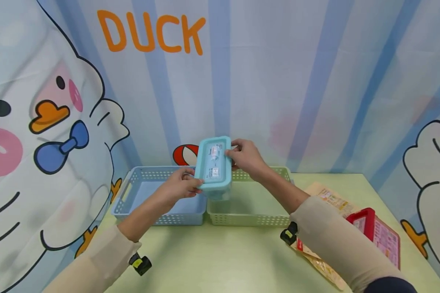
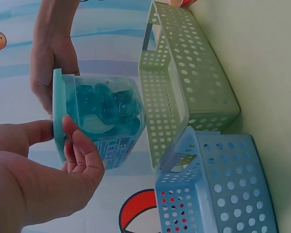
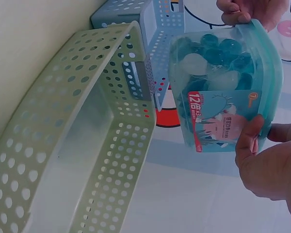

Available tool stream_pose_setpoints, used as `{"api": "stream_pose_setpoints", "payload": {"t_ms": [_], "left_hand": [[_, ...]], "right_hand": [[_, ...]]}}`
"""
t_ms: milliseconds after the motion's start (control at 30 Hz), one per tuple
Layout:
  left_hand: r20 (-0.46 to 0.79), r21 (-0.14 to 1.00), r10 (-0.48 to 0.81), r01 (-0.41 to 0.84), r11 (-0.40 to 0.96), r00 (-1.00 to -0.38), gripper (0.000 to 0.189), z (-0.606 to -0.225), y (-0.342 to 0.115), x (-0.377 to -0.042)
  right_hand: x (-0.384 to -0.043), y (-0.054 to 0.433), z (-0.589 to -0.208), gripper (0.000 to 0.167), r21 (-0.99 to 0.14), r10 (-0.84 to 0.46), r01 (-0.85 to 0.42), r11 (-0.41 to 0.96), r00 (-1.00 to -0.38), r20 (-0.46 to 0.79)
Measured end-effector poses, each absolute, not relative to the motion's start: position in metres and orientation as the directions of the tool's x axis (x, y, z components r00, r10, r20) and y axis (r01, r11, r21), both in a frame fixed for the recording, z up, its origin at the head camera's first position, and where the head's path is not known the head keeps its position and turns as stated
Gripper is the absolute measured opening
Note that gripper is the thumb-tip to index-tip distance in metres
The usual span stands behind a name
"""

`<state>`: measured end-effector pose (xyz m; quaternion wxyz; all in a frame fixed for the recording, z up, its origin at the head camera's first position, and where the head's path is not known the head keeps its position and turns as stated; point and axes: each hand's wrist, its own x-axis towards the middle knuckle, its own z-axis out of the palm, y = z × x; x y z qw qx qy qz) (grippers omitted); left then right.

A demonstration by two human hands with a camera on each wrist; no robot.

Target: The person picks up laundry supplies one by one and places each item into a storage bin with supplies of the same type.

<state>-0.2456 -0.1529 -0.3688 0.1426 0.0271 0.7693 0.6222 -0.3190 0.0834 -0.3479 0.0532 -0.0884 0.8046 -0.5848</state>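
Item: one clear tub with a teal lid, teal and white balls inside, raised at the frame's centre. Your left grip pinches its rim at lower left; your right grip pinches it at upper right. On your desk: one blue basket, centre left; one green basket, centre right; one red-and-pink package, lower right.

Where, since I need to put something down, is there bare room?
The table has a bare patch in front of the blue basket and green basket, between left sleeve and right sleeve. The baskets look bare inside where the tub doesn't hide them. Crowded: the table's right side, with a red pack and yellowish packaging.
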Motion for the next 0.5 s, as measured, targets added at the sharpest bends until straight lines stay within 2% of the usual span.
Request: {"api": "stream_pose_setpoints", "payload": {"t_ms": [267,500], "left_hand": [[-0.158,0.961,0.152,-0.116,0.250,-0.976,0.046,-0.358,-0.160,-0.241],[-0.151,0.941,0.096,-0.113,0.318,-0.984,0.045,-0.349,-0.176,-0.233]], "right_hand": [[-0.320,0.077,-0.343,0.055,-0.987,-0.273,-0.017,0.158,-0.962,-0.027],[-0.314,0.066,-0.330,0.068,-0.990,-0.393,0.080,0.116,-0.912,-0.119]]}}
